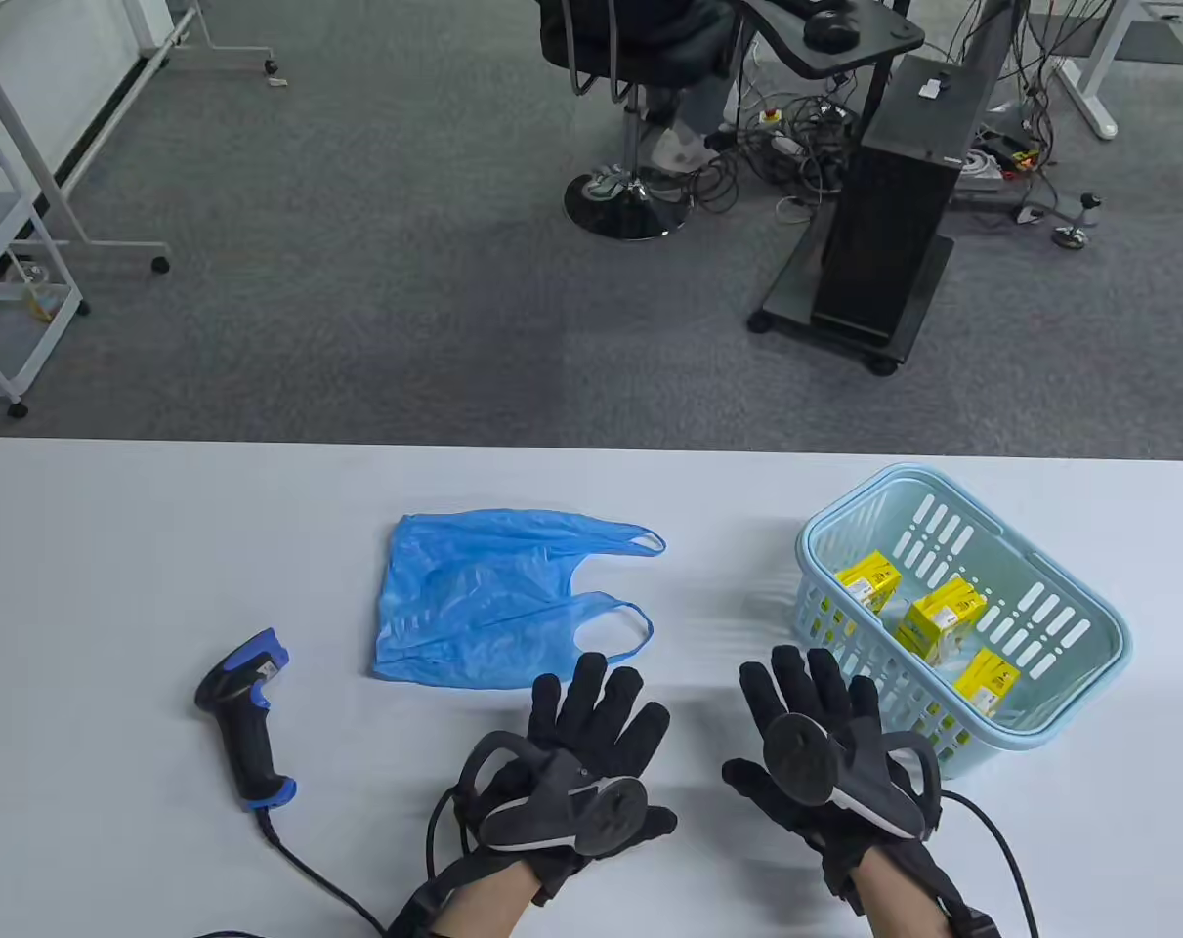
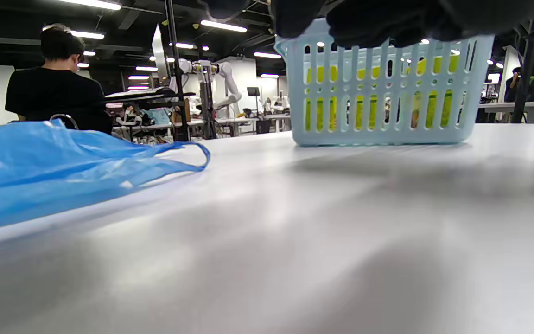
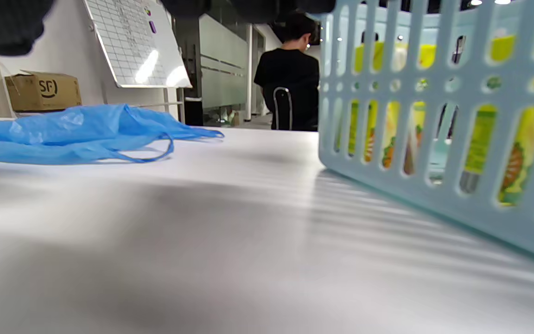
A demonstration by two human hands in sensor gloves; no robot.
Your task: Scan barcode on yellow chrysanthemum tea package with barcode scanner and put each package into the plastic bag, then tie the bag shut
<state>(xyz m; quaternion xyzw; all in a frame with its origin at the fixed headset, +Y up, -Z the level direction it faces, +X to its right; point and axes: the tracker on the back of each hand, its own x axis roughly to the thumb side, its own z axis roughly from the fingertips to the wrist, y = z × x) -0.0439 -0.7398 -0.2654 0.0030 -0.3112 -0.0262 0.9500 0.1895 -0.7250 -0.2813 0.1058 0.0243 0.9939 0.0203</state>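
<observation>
**Blue bag flat, 3 yellow packages in the basket, both hands idle**

Pale blue plastic forms the slotted basket (image 1: 1045, 572), the landmark here. Inside it lie 3 yellow chrysanthemum tea packages (image 1: 940, 616), none touching a hand. Left of the basket, well apart, the blue plastic bag (image 1: 493, 601) lies flat, its 2 handles pointing toward the basket. Farther left of the basket, beyond the bag, the barcode scanner (image 1: 249, 718) lies on its side, its cable running off the near edge.

All of this rests on a white table (image 1: 112, 547). Beyond the basket, grey carpet carries a black stool (image 1: 630, 147) with a seated person and a black stand with tangled cables.

The right hand (image 1: 825, 747) sits just beside the basket's near-left corner, fingers straight and spread, holding nothing. The left hand (image 1: 581, 762) lies left of it, between basket and scanner, fingers likewise extended and empty.
</observation>
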